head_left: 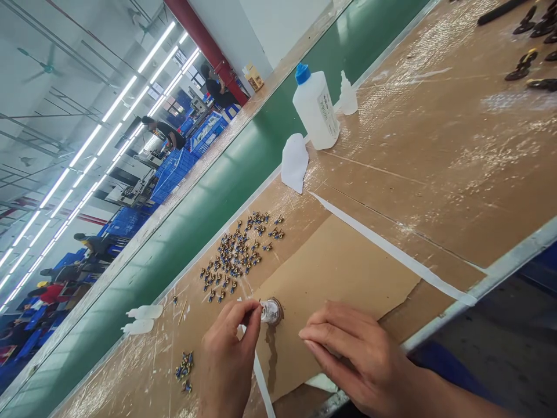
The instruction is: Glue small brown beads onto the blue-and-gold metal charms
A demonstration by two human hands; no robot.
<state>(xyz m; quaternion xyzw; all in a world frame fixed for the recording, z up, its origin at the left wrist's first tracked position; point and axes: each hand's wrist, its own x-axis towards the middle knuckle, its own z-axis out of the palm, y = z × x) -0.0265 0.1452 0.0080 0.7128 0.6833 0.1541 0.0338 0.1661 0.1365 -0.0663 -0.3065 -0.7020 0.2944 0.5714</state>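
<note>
My left hand (230, 348) is closed, thumb and forefinger pinched at the rim of a small round container (273, 312) with crumpled white material in it. What lies between these fingertips is too small to make out. Off to the right, my right hand (354, 354) hovers over the cardboard sheet (339, 273), fingers drawn together against the thumb; anything held there is hidden. A dark wet streak (271, 354) runs down the cardboard from the container. Many small blue and gold pieces (235, 249) lie spread beyond my left hand, with a smaller cluster (184, 366) to its left.
A large white bottle with a blue cap (317, 110), a small dropper bottle (348, 96) and a torn white paper (295, 162) stand or lie farther back. Two small bottles (141, 319) lie at left. Dark pieces (522, 65) sit at upper right. A green strip (209, 191) borders the table.
</note>
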